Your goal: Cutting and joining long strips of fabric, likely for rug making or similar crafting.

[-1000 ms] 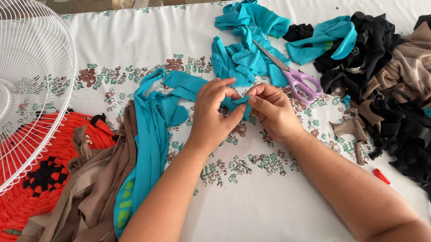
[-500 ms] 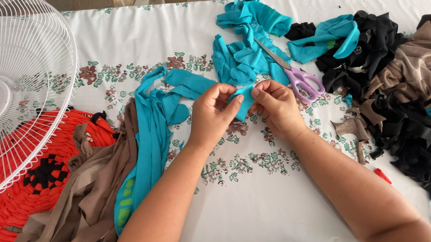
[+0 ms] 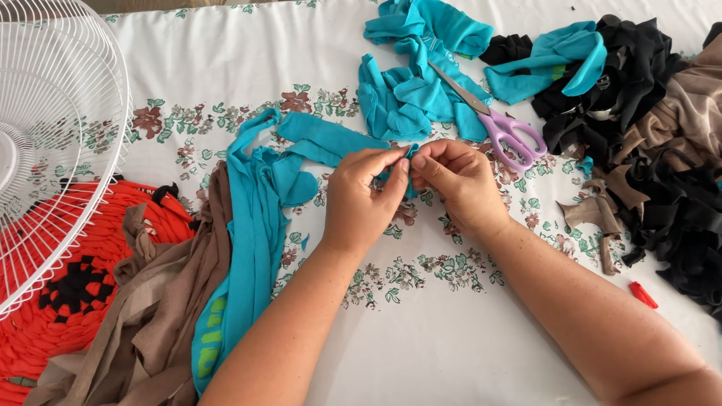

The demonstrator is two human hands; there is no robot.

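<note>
My left hand (image 3: 361, 201) and my right hand (image 3: 453, 183) meet over the middle of the table, both pinching the end of a teal fabric strip (image 3: 318, 144) between thumb and fingers. The strip runs left from my fingers into a long bundle of teal strips (image 3: 249, 240) lying beside brown strips (image 3: 159, 317). Only a small bunched bit of teal shows between my fingertips.
Purple-handled scissors (image 3: 504, 128) lie on a teal scrap pile (image 3: 412, 71) just beyond my right hand. Black, brown and teal scraps (image 3: 675, 157) fill the right side. A white fan guard (image 3: 26, 153) overlaps a red-and-black braided rug (image 3: 49, 314) at left. A red clip (image 3: 641, 295) lies at the right.
My hands have moved closer together and slightly away from me. The flat teal piece seen between them is now bunched up and mostly hidden in my fingertips.
</note>
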